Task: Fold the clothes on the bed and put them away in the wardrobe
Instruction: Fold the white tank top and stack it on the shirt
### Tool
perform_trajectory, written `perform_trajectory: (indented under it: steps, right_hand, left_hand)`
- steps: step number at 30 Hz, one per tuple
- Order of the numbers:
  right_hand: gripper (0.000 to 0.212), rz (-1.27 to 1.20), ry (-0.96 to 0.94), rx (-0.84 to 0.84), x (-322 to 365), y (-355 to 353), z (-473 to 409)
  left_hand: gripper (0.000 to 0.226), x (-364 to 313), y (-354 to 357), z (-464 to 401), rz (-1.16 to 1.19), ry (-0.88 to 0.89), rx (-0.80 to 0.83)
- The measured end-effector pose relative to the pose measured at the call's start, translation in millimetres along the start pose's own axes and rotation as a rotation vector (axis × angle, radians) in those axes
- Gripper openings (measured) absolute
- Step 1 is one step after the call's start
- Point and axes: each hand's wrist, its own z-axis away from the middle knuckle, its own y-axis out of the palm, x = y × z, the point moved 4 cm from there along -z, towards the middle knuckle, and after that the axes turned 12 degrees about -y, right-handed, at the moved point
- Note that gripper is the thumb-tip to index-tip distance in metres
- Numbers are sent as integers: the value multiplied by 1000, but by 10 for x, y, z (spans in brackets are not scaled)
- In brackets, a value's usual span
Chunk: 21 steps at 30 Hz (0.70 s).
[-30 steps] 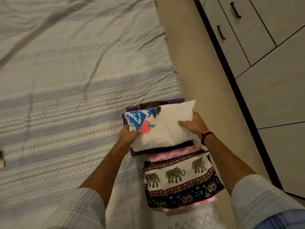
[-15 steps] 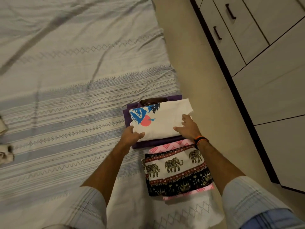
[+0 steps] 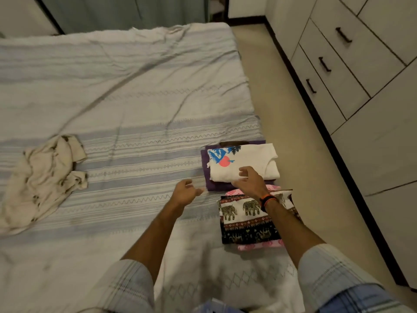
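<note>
This is a bedroom in a home. A big bed (image 3: 126, 91) with a striped sheet fills most of the room. Just past the two empty hands (image 3: 249, 181), near the bed's edge, sit folded clothes (image 3: 246, 163) in small piles. Far off to the left of the hands lies a crumpled cloth (image 3: 42, 177). To the right of the hands, across a strip of floor (image 3: 291, 136), stands a pale wardrobe (image 3: 365, 123) with drawers and dark handles (image 3: 324, 64).
</note>
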Motion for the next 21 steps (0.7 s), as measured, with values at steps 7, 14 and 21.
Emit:
perform_trajectory:
  steps: [7, 14, 21]
  right_hand:
    - [54, -14, -119, 50, 505, 734, 618]
    - [48, -14, -195, 89, 1111, 1904, 1253]
    - [43, 13, -254, 199, 1634, 3005, 1689]
  left_hand:
    - [50, 572, -851, 467, 91, 62, -43]
    - [44, 1408, -2060, 880, 154, 108, -95]
    - [38, 2290, -3190, 1056, 311, 26, -167]
